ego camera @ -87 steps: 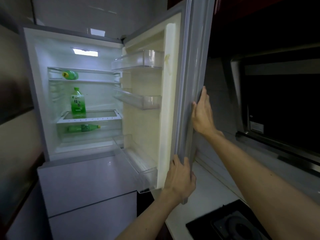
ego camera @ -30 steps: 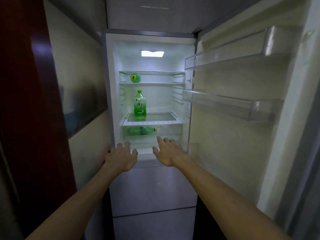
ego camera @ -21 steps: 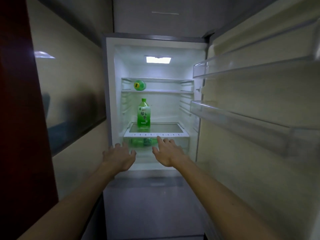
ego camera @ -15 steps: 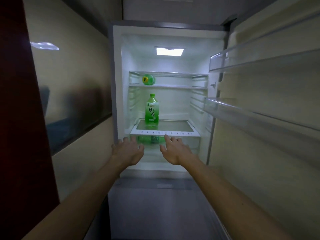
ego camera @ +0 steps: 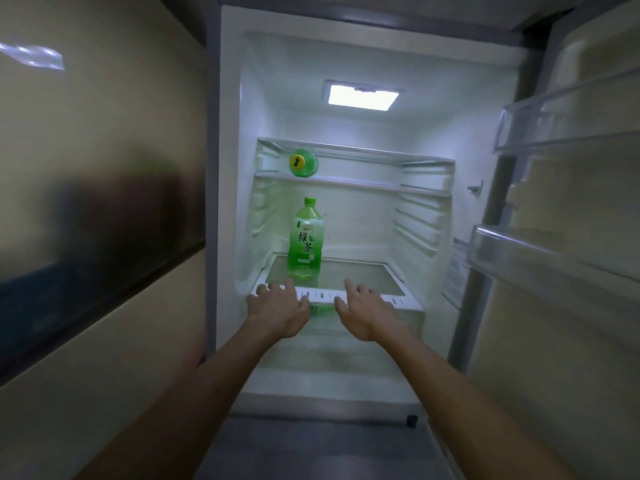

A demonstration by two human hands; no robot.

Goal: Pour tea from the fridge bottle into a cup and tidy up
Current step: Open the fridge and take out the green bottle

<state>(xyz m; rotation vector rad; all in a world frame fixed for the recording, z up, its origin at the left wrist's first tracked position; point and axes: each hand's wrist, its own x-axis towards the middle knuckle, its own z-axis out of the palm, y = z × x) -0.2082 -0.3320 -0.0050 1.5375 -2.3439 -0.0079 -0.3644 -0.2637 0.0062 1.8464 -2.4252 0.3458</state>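
Note:
A green tea bottle (ego camera: 305, 239) stands upright on the glass shelf (ego camera: 363, 273) inside the open fridge. My left hand (ego camera: 278, 308) and my right hand (ego camera: 363, 311) reach forward side by side, fingers spread and relaxed, at the front edge of that shelf just below the bottle. Neither hand touches the bottle. A second green bottle (ego camera: 304, 163) lies on its side on the upper shelf, cap end facing me. A third green bottle (ego camera: 320, 309) lies below the glass shelf, mostly hidden between my hands.
The fridge door (ego camera: 568, 237) stands open on the right with clear door racks (ego camera: 554, 258). A beige wall (ego camera: 104, 202) runs close along the left. The closed lower fridge compartment (ego camera: 311, 445) is below my arms.
I have stepped closer to the fridge. Both hands have moved forward and up from below the shelf to its front edge, nearer the upright bottle.

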